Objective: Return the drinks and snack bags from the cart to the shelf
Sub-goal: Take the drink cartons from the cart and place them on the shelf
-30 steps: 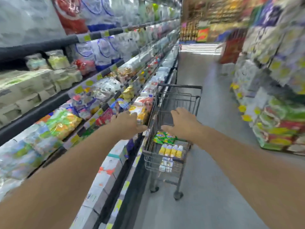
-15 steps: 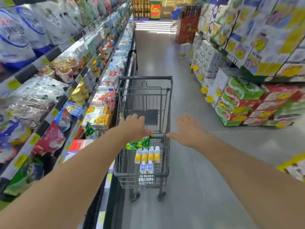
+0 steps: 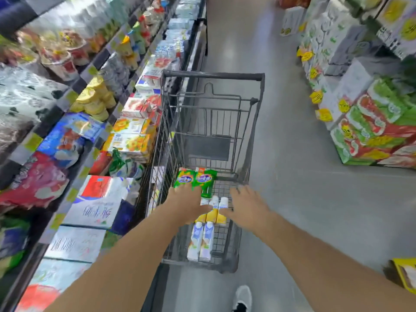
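A grey wire cart [image 3: 213,75] stands in the aisle beside the left shelf [image 3: 74,91]. In its basket lie green snack bags [image 3: 195,178], yellow drink cartons [image 3: 213,211] and white-and-blue drink cartons [image 3: 201,240]. My left hand [image 3: 188,204] reaches down over the basket, fingers spread, just below the green bags and over the yellow cartons. My right hand [image 3: 246,204] hovers over the cart's right side with fingers spread, holding nothing. Whether either hand touches a carton is unclear.
The left shelf holds noodle cups, snack bags and boxed drinks [image 3: 129,140]. Stacked tissue packs with yellow price tags [image 3: 371,122] line the right side of the aisle. A yellow box [image 3: 405,275] sits at lower right. My shoe [image 3: 242,297] is on the grey floor.
The view has tilted down and moved closer to the cart. Both hands have dropped from near the cart's rim down into the basket, over the drink cartons.
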A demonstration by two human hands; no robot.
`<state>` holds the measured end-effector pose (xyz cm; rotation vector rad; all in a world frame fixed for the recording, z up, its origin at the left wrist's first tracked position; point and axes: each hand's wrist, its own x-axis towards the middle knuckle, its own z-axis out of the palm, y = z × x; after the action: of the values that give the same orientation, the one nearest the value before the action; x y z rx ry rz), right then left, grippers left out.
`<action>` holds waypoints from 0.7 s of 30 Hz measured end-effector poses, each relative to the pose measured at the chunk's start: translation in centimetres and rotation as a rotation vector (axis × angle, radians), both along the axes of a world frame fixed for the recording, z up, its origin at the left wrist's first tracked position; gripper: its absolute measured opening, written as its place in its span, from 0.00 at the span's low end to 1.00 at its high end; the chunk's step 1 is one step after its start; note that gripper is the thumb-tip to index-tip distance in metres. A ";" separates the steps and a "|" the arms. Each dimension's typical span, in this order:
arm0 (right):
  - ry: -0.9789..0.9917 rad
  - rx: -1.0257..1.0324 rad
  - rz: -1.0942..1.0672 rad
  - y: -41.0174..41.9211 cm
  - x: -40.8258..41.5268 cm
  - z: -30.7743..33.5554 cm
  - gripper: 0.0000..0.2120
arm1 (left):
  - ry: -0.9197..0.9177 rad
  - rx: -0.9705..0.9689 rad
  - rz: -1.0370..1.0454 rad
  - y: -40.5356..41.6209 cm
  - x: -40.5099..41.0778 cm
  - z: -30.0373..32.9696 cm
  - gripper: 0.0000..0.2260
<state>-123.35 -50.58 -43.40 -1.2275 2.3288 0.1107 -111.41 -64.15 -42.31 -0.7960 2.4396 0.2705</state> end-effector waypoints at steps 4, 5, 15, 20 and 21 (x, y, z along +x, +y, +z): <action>-0.073 0.049 0.032 -2.7 0.0 -6.1 0.33 | -0.060 0.073 0.029 -2.1 -0.5 -6.6 0.35; -0.095 0.061 0.022 -3.4 -0.1 -7.5 0.32 | -0.070 0.102 0.045 -2.7 -0.6 -8.2 0.35; -0.344 0.261 -0.157 -6.5 1.3 -23.0 0.19 | -0.160 0.351 0.222 -5.1 0.7 -25.4 0.29; -0.426 0.307 -0.354 -6.4 3.8 -30.3 0.16 | -0.176 0.465 0.261 -4.1 1.8 -31.5 0.32; -0.442 0.302 -0.408 -6.5 4.0 -31.4 0.16 | -0.179 0.482 0.279 -4.1 1.8 -32.5 0.31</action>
<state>-119.35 -57.12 -74.81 -0.5472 2.0283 0.0417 -109.58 -68.22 -74.77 -0.8893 1.9734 0.8195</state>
